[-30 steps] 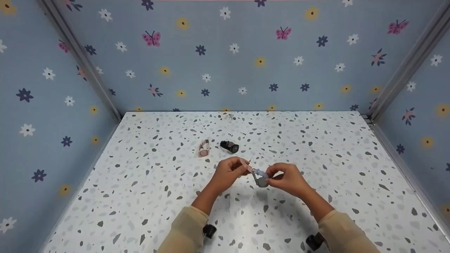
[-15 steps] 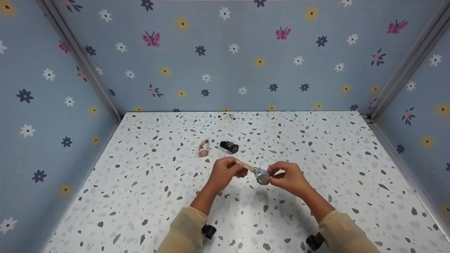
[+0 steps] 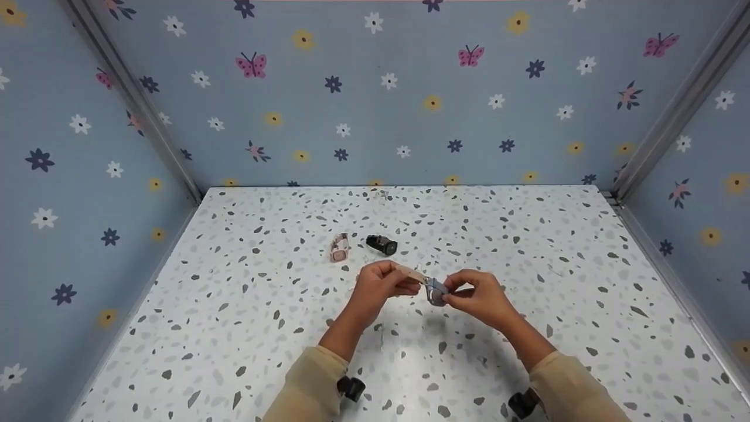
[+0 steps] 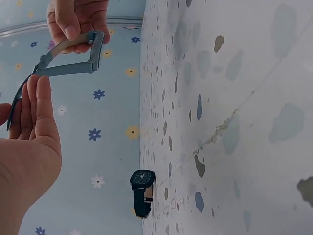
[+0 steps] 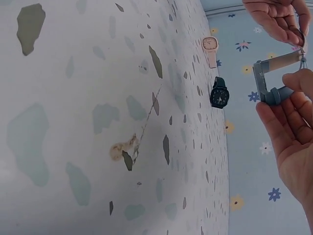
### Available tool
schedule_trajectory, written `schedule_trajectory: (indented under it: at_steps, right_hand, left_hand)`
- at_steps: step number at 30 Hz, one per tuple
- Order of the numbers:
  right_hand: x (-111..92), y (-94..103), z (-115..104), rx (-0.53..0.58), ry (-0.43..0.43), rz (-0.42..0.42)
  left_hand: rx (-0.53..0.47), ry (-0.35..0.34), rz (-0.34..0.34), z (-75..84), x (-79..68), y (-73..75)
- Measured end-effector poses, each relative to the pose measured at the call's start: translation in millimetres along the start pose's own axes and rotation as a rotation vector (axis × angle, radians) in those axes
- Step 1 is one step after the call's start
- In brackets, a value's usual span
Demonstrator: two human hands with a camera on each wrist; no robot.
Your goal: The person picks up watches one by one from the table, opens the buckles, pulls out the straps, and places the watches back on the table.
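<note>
Both hands hold a wristwatch (image 3: pixel 435 293) with a blue-grey strap, raised over the speckled table. The strap is joined into a loop, its tail sticking out towards the left hand (image 3: pixel 374 288). That hand pinches the tail between thumb and fingers; in the left wrist view its fingers (image 4: pixel 43 103) lie extended along the strap. My right hand (image 3: pixel 481 298) pinches the loop beside the watch case, thumb on the strap's pale inner side. In the right wrist view the case (image 5: pixel 260 83) shows edge-on, with its dial turned away.
Beyond the hands, a pink watch (image 3: pixel 338 248) and a black watch (image 3: pixel 382 244) lie side by side on the white speckled table (image 3: pixel 263 328). Blue flowered walls (image 3: pixel 375 105) enclose the back and sides. Dark wrist cameras (image 3: pixel 351 388) sit under both sleeves.
My left hand has drawn slightly left, then its fingers shifted along the strap tail, which now stretches straighter out of the loop. The right hand and the watch case have barely moved.
</note>
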State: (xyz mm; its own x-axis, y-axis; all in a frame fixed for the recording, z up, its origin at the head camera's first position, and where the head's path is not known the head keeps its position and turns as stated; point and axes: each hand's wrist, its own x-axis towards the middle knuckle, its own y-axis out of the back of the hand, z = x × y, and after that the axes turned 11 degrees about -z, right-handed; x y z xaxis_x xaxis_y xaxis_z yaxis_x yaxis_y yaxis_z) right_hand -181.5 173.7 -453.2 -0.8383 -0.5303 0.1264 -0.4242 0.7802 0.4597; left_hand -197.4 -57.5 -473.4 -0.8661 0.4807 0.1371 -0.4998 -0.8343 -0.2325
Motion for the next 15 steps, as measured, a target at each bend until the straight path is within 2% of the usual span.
schedule_trajectory:
  at_steps: [5, 9, 12, 15]
  right_hand:
    - [-1.1, 0.7, -0.3, -0.003, -0.016, -0.004]
    - [-1.5, 1.0, -0.8, -0.017, -0.025, -0.008]
    - [-0.8, 0.2, 2.0, -0.017, -0.023, -0.015]
    - [1.7, -2.1, 15.9, -0.003, -0.023, -0.022]
  left_hand:
    - [0.035, 0.013, 0.044, 3.2, 1.0, 2.0]
    - [0.014, 0.026, 0.085, 5.8, 1.7, 4.0]
    - [-0.009, 0.032, 0.087, 6.8, 2.0, 3.7]
    - [-0.023, 0.031, 0.075, 6.7, 1.9, 2.2]
